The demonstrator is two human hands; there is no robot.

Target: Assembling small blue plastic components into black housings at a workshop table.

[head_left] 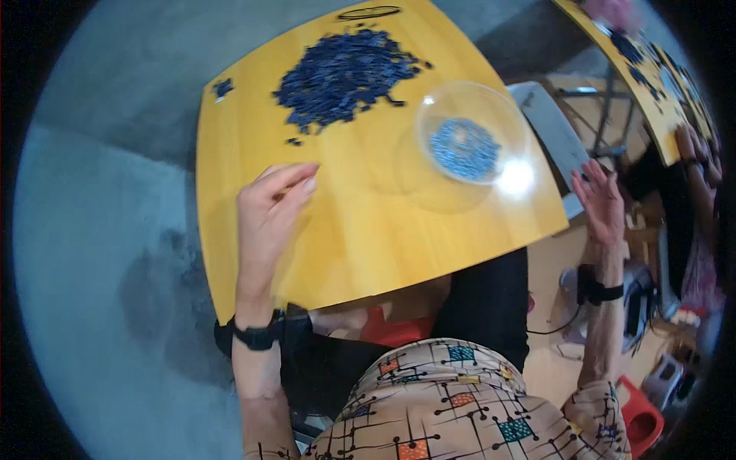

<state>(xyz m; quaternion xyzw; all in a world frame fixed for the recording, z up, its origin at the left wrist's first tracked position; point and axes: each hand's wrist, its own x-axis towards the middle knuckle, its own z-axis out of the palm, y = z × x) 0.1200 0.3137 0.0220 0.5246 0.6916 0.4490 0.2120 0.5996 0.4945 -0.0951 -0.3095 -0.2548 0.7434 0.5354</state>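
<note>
My left hand (272, 207) is over the left part of the yellow table (360, 245), thumb and fingers drawn together in a pinch; whatever may be between the tips is too small to make out. Just beyond it lies a large pile of small dark blue pieces (345, 77), with a few strays at its near edge. My right hand (602, 203) is held past the table's right edge, palm showing, fingers apart and nothing in it. Between the hands, toward the right side, stands a round clear plastic bowl (510, 115) with many small silvery-blue pieces (464, 149) in it.
A small cluster of dark pieces (223, 88) sits at the far left corner. Thin black rings (369, 12) lie at the far edge. A grey-white panel (548, 126) is beside the table's right edge. At another yellow table (652, 100), another person's hands (694, 146) show.
</note>
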